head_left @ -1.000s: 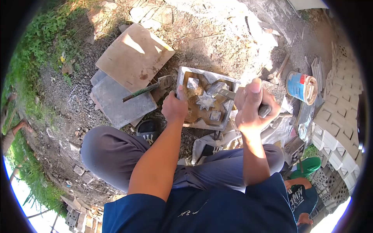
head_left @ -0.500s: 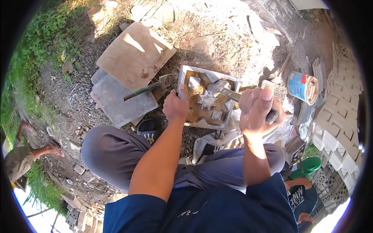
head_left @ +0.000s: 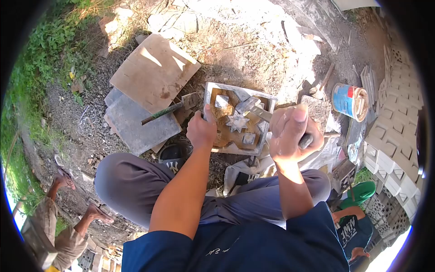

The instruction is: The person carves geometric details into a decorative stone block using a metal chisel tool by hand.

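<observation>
In front of my folded legs lies a square metal mould (head_left: pixel 268 97) with brown, sandy fill and raised pale shapes, among them a star (head_left: pixel 237 122). My left hand (head_left: pixel 202 129) grips its left rim, thumb on the edge. My right hand (head_left: pixel 294 132) is closed around a trowel-like tool (head_left: pixel 248 105); its flat metal blade is over the mould's upper part, and the dark handle end shows below my fist. Whether the blade touches the fill I cannot tell. Left of the mould, a tool with a green-wrapped handle (head_left: pixel 166 112) rests across the boards.
Flat boards (head_left: pixel 156 72) are stacked at left. A blue paint bucket (head_left: pixel 344 100) stands at right, near stacked pale blocks (head_left: pixel 389 131). Slippers (head_left: pixel 171 154) lie by my knees. Another person's legs (head_left: pixel 81 222) are at lower left; a second person (head_left: pixel 353 226) is at lower right.
The person at lower left has stepped further into view. The mould, bucket and boards sit slightly shifted in view. Both my hands keep their holds, the blade still over the mould.
</observation>
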Demonstrator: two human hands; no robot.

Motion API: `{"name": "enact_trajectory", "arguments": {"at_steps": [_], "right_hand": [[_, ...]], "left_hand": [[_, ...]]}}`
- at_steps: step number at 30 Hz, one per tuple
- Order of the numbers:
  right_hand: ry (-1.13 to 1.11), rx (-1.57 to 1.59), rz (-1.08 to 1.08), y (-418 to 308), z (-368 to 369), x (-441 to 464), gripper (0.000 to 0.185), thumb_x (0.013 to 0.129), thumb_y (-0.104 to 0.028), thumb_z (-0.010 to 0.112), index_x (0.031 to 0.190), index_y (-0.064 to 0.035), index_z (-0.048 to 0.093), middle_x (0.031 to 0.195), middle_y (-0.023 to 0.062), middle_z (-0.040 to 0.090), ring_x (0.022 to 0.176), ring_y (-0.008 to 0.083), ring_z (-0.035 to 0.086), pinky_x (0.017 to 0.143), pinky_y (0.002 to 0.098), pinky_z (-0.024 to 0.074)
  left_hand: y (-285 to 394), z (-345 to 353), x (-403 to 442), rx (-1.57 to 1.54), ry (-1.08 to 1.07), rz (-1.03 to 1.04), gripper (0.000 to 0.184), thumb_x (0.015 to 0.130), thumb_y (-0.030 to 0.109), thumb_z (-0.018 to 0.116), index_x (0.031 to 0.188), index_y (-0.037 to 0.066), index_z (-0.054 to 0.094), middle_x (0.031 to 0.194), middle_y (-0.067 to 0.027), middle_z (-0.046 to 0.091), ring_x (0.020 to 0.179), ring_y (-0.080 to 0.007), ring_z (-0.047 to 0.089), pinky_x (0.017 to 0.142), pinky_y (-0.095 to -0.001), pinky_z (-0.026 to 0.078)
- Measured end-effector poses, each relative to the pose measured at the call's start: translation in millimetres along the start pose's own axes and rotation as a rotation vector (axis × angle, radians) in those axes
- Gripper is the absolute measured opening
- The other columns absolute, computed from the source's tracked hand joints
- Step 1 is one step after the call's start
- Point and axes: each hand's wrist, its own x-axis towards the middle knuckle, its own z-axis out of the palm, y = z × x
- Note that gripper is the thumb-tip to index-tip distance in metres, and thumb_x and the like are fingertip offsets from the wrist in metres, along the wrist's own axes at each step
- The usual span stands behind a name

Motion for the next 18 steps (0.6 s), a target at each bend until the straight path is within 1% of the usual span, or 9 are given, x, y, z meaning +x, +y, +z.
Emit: {"name": "enact_trajectory", "arguments": {"at_steps": [2, 3, 7, 9, 11, 13, 15, 17, 18], "right_hand": [[0.037, 0.124, 0.025, -3, 4, -2, 0.05, 0.101, -0.014, 0.056, 0.054, -0.0003, 0.044, 0.047, 0.0004, 0.045, 0.044, 0.0049, 0.039, 0.041, 0.025, 0.0248], [0.028, -0.048, 0.086, 2, 4, 2, 0.051, 0.102, -0.013, 0.055, 0.054, -0.0005, 0.043, 0.047, 0.001, 0.045, 0.043, 0.0053, 0.038, 0.04, 0.0255, 0.0244], [0.029, 0.186, -0.035, -10, 7, -5, 0.05, 0.102, -0.011, 0.055, 0.054, -0.0009, 0.043, 0.048, -0.0005, 0.043, 0.043, 0.0044, 0.035, 0.04, 0.0261, 0.0218], [0.033, -0.048, 0.056, 2, 9, 0, 0.053, 0.103, -0.014, 0.053, 0.053, -0.0015, 0.04, 0.047, 0.0004, 0.042, 0.042, 0.0038, 0.033, 0.039, 0.026, 0.0195], [-0.003, 0.082, 0.027, -13, 8, 2, 0.053, 0.104, -0.016, 0.052, 0.054, -0.0021, 0.04, 0.048, -0.0002, 0.043, 0.043, 0.0042, 0.034, 0.04, 0.0256, 0.0205], [-0.069, 0.118, -0.024, -6, 5, -2, 0.048, 0.107, -0.019, 0.046, 0.062, -0.0068, 0.037, 0.05, 0.0008, 0.038, 0.042, 0.0084, 0.034, 0.039, 0.0286, 0.0231], [0.012, -0.058, 0.092, 9, 8, 1, 0.047, 0.107, -0.018, 0.047, 0.062, -0.0071, 0.037, 0.05, 0.0009, 0.038, 0.042, 0.0092, 0.034, 0.04, 0.0288, 0.0245], [-0.02, -0.04, 0.13, 1, 9, 8, 0.046, 0.108, -0.02, 0.043, 0.064, -0.0086, 0.037, 0.051, 0.0002, 0.034, 0.044, 0.0097, 0.031, 0.041, 0.0279, 0.024], [0.002, 0.11, 0.116, -3, 3, 8, 0.045, 0.108, -0.023, 0.042, 0.065, -0.0097, 0.036, 0.051, -0.0003, 0.032, 0.045, 0.01, 0.03, 0.042, 0.0275, 0.0236]], "left_hand": [[0, -2, 5, 0.007, -0.011, 0.001, 0.066, 0.1, 0.058, 0.037, 0.103, -0.001, 0.067, 0.099, -0.0234, 0.07, 0.096, -0.0431, 0.066, 0.082, -0.0541, 0.052], [-2, -1, 2, 0.01, -0.031, 0.004, 0.067, 0.1, 0.059, 0.037, 0.105, -0.001, 0.067, 0.099, -0.0236, 0.07, 0.096, -0.0431, 0.066, 0.082, -0.0542, 0.052], [0, 2, 6, -0.018, 0.071, 0.013, 0.066, 0.101, 0.058, 0.034, 0.098, 0.002, 0.069, 0.094, -0.0246, 0.069, 0.095, -0.0457, 0.064, 0.082, -0.0555, 0.049], [-2, 1, -1, 0.004, 0.018, 0.006, 0.065, 0.1, 0.057, 0.038, 0.105, -0.001, 0.068, 0.099, -0.0242, 0.069, 0.095, -0.044, 0.066, 0.082, -0.0542, 0.052], [3, 2, 3, -0.004, 0.078, 0.038, 0.065, 0.1, 0.057, 0.037, 0.105, -0.001, 0.068, 0.098, -0.0243, 0.069, 0.095, -0.0443, 0.066, 0.082, -0.0543, 0.052], [0, -1, -1, 0.018, 0.026, 0.014, 0.066, 0.1, 0.057, 0.037, 0.106, -0.001, 0.067, 0.099, -0.0248, 0.069, 0.096, -0.0442, 0.066, 0.083, -0.0542, 0.052], [-3, 0, 0, 0.024, -0.036, -0.001, 0.068, 0.1, 0.058, 0.036, 0.111, -0.001, 0.067, 0.102, -0.025, 0.069, 0.097, -0.0439, 0.066, 0.084, -0.0536, 0.052], [-3, 4, 0, 0.005, 0.037, 0.0, 0.071, 0.099, 0.06, 0.035, 0.116, 0.0, 0.067, 0.106, -0.0252, 0.069, 0.1, -0.0433, 0.066, 0.087, -0.053, 0.052], [-4, 4, -1, 0.002, 0.041, 0.002, 0.071, 0.099, 0.06, 0.035, 0.116, 0.0, 0.067, 0.106, -0.0252, 0.069, 0.1, -0.0433, 0.066, 0.087, -0.053, 0.052]]}}
